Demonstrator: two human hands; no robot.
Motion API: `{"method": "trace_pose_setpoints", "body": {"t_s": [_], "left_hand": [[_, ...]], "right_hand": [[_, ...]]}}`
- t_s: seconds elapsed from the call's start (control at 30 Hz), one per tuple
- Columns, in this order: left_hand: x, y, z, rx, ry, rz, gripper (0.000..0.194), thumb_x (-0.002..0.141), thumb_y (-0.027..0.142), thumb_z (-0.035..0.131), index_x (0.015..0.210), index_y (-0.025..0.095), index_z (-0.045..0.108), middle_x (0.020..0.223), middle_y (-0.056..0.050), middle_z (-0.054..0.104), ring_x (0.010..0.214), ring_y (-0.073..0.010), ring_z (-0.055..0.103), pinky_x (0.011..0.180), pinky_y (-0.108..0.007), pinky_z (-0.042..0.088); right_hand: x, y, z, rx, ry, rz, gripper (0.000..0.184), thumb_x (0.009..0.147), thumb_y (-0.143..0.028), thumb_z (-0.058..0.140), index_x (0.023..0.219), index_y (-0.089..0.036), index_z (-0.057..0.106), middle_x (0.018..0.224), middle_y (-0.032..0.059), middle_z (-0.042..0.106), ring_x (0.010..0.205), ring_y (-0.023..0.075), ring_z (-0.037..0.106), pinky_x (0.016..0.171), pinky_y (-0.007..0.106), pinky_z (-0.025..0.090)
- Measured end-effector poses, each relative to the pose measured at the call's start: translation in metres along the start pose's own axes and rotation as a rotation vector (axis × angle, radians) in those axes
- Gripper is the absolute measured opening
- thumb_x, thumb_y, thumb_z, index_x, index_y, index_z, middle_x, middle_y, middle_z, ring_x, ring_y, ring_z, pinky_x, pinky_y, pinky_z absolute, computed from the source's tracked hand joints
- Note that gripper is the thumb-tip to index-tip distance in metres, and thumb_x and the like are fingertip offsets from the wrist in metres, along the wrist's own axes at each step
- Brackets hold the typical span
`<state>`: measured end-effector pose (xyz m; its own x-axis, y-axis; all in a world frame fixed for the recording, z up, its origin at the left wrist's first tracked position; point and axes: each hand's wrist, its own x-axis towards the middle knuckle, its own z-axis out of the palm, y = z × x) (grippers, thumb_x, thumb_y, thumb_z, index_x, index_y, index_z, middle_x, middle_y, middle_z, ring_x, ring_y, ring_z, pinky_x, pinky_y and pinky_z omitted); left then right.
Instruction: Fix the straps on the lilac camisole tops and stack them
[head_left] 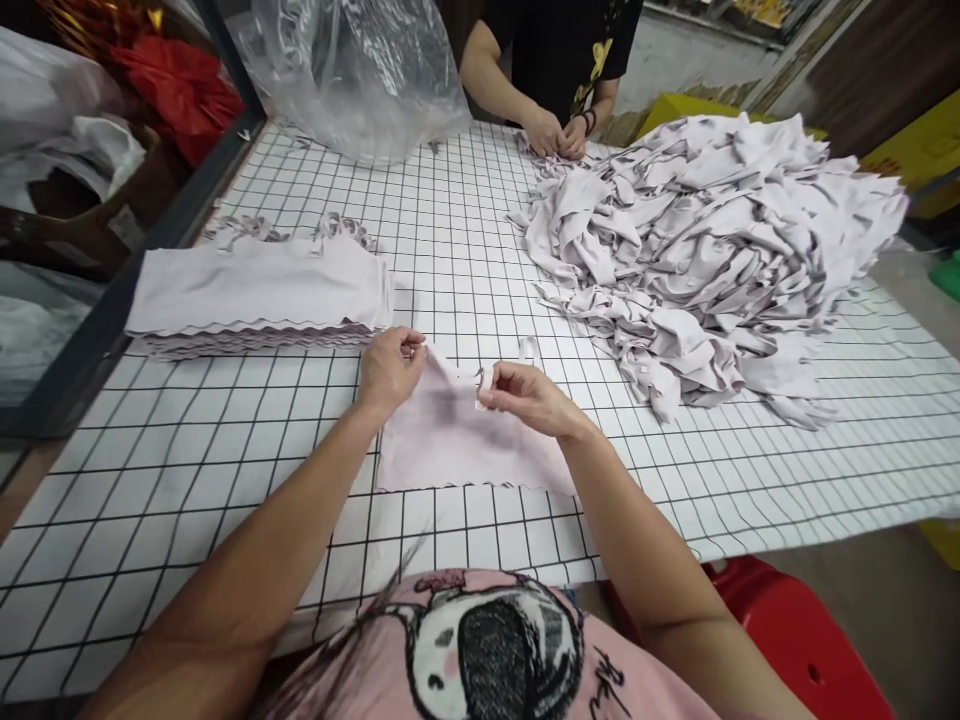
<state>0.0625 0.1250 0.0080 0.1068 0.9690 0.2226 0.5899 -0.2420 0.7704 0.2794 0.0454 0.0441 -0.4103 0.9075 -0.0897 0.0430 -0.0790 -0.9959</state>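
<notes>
A pale pink camisole (465,450) lies flat on the table in front of me, its wavy hem toward my body. My left hand (391,370) is closed in a pinch on its upper left corner. Over its top edge, my right hand (529,398) pinches one thin strap (484,384) between thumb and fingers. Another strap loop (529,350) stands up just beyond my right hand. Left of my left hand is a neat stack of similar camisoles (262,285), hems toward me and straps curled at the far side.
A big heap of crumpled pale pieces (712,240) covers the table's right side. Across the white checked table (450,240), a co-worker's hands (555,135) handle similar cloth. A clear plastic bag (360,80) sits at the far left. A red stool (795,640) stands at lower right.
</notes>
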Motion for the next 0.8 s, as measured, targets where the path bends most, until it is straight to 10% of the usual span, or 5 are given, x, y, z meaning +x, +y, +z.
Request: {"method": "trace_pose_setpoints", "body": {"t_s": [0.23,0.63,0.8], "left_hand": [[-0.033,0.039,-0.021,-0.375,-0.355,-0.088,0.027,0.082,0.044,0.063,0.083,0.018,0.068,0.086,-0.004,0.071,0.079,-0.0163,0.063,0.075,-0.027,0.050],[-0.041,0.026,-0.010,-0.302,-0.339,-0.084,0.024,0.085,0.039,0.058,0.079,0.019,0.069,0.076,-0.001,0.067,0.063,-0.0134,0.056,0.057,-0.025,0.043],[-0.042,0.028,-0.011,-0.098,-0.314,0.079,0.024,0.087,0.031,0.052,0.069,0.018,0.062,0.070,-0.001,0.061,0.059,-0.0123,0.049,0.055,-0.025,0.038]], "right_hand": [[0.046,0.020,0.018,-0.038,0.348,-0.118,0.026,0.083,-0.042,0.064,0.078,-0.020,0.051,0.076,-0.0007,0.056,0.070,0.0114,0.051,0.070,0.028,0.045],[0.040,0.025,0.022,-0.168,0.305,-0.065,0.031,0.083,-0.046,0.064,0.073,-0.020,0.051,0.073,-0.0001,0.058,0.069,0.0131,0.051,0.067,0.028,0.042],[0.033,0.014,0.018,-0.543,0.577,-0.213,0.019,0.090,-0.039,0.056,0.090,-0.020,0.059,0.092,0.0072,0.062,0.091,0.0206,0.055,0.081,0.035,0.044]]}}
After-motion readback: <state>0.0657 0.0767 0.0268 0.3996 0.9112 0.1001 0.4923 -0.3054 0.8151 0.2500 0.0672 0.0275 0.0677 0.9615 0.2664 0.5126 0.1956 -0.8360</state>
